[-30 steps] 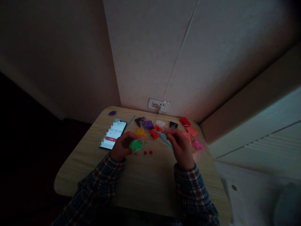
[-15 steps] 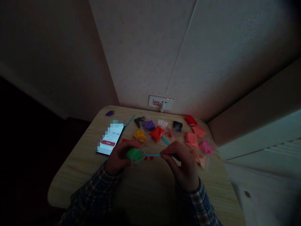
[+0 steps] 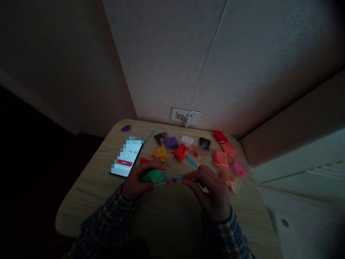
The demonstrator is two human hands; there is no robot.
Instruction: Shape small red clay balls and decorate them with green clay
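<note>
My left hand (image 3: 137,181) is closed around a clear bag of green modelling clay (image 3: 154,176), its mouth facing right. Between the thumb and fingers of my right hand (image 3: 208,189) is a thin blue modelling tool (image 3: 174,177). The tool's tip reaches the bag's mouth; whether it touches the clay I cannot tell. Small red bits (image 3: 175,180) lie on the table just below the tool. A red packet (image 3: 144,160) shows partly behind my left fingers. Past my right hand lies a wider blue tool (image 3: 191,161).
Bags of clay in yellow (image 3: 161,154), purple (image 3: 171,142), red (image 3: 180,152), black (image 3: 205,143) and pink (image 3: 238,168) spread across the wooden table (image 3: 88,194). A lit phone (image 3: 126,158) lies left, a purple piece (image 3: 125,128) behind it. A wall socket (image 3: 185,116) holds a plug.
The green bag has tilted slightly in my left hand. The blue tool now slants a little, its tip raised at the bag's mouth. The view has shifted slightly.
</note>
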